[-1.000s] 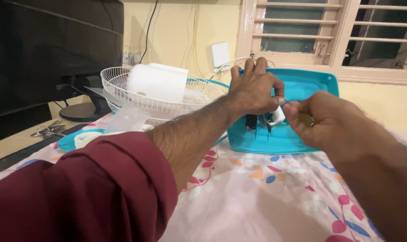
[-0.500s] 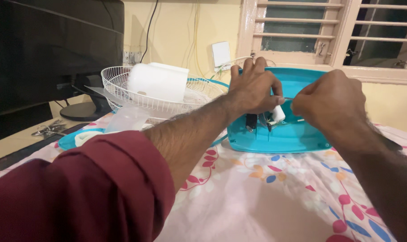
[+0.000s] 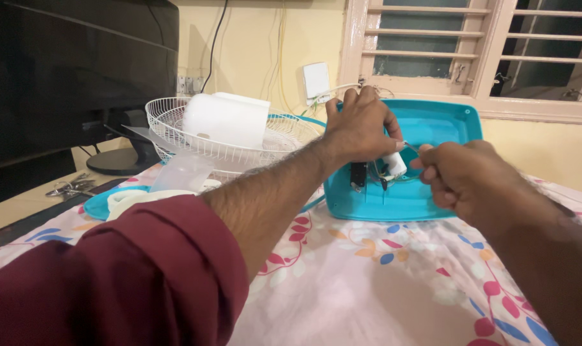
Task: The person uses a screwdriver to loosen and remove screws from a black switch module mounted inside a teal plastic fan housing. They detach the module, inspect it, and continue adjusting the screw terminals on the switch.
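A small white cylindrical part (image 3: 395,164) is sitting against the inner face of a turquoise plastic housing (image 3: 444,125), which is standing tilted on a floral bedsheet (image 3: 380,282) at about one o'clock from the middle of the view. Thin wires (image 3: 411,148) are running from the part's upper end toward three o'clock, and dark fittings are showing just below it at seven o'clock.

The left hand (image 3: 361,125) is reaching in from eight o'clock, curled over the housing's top edge with its fingers closed around the white part. The right hand (image 3: 460,176) is coming in from four o'clock, closed into a loose fist just beside the part, its thumb and forefinger pinching the thin wires; exactly how much it is gripping is hard to tell.

At ten o'clock from the housing, a white wire fan guard (image 3: 240,144) is lying on the sheet, carrying a white rounded motor cover (image 3: 227,118). At nine o'clock, a dark monitor (image 3: 80,70) is standing on its base. At twelve o'clock, a white wall socket (image 3: 316,80) is sitting beside a louvred window (image 3: 470,45). The person's maroon sleeve (image 3: 112,275) is filling the seven o'clock corner.
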